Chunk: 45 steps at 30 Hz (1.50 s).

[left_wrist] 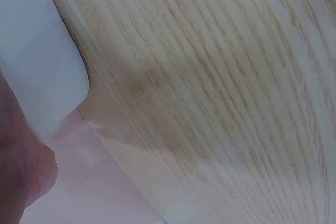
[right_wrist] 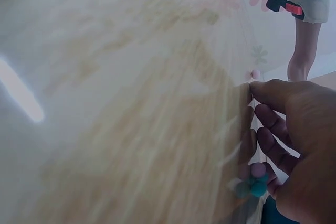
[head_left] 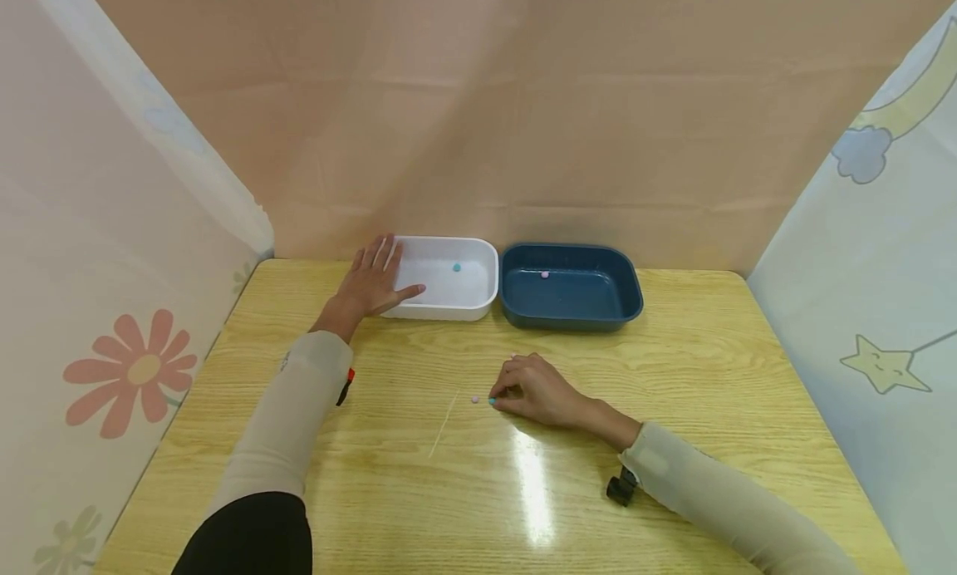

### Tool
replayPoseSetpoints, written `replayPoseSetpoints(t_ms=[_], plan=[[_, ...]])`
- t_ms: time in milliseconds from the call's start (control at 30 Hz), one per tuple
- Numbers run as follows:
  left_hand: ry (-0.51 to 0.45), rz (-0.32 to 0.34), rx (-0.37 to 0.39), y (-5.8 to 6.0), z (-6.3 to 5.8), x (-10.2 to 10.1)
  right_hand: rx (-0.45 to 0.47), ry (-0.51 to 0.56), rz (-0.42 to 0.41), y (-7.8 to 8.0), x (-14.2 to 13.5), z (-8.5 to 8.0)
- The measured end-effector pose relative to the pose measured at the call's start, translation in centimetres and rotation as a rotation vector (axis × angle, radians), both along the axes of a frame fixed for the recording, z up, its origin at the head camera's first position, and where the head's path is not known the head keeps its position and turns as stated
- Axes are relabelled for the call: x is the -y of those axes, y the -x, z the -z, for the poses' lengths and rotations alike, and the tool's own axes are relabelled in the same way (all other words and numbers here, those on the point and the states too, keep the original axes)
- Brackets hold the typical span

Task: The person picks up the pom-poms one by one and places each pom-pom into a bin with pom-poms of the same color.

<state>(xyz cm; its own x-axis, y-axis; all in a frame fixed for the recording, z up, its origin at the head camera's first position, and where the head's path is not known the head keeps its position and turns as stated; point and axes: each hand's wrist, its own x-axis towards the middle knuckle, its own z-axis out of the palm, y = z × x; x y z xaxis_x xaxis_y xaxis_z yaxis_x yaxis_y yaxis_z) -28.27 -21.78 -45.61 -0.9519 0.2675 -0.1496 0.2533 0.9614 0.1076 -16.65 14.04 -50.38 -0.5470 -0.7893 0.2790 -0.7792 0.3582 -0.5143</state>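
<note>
My left hand (head_left: 371, 286) rests with spread fingers over the left end of a white tray (head_left: 441, 312); a blue bead (head_left: 457, 267) lies inside. In the left wrist view only part of the hand (left_wrist: 26, 182) shows beside the tray's white wall (left_wrist: 47, 56). On the table, my right hand (head_left: 540, 390) has curled fingers and pinches a small blue bead (head_left: 492, 401) at its tips. A pink bead (head_left: 474, 400) lies just left of it. By the far-side fingers in the right wrist view are another pink bead (right_wrist: 258, 169) and a teal bead (right_wrist: 258, 188).
Touching or nearly touching the white tray, a dark blue tray (head_left: 571, 321) stands to its right with a pink bead (head_left: 544, 274) inside. Behind both rises a tan backdrop (head_left: 478, 143). Patterned side walls (head_left: 882, 309) flank the wooden table (head_left: 389, 492).
</note>
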Motion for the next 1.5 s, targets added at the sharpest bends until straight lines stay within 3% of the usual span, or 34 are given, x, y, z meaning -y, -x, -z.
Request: replayPoseSetpoints(t_ms=[667,1067,1500], plan=[[0.011,-0.005,0.007,-0.1,0.1,0.0,-0.009,0.026,-0.001,0.5,0.0,-0.5],[0.049,-0.008,0.006,-0.1,-0.2,-0.2,0.047,-0.001,0.047,1.0,0.0,-2.8],[0.040,-0.002,-0.012,-0.2,-0.3,-0.3,-0.025,0.061,0.029,2.3,0.3,-4.5]])
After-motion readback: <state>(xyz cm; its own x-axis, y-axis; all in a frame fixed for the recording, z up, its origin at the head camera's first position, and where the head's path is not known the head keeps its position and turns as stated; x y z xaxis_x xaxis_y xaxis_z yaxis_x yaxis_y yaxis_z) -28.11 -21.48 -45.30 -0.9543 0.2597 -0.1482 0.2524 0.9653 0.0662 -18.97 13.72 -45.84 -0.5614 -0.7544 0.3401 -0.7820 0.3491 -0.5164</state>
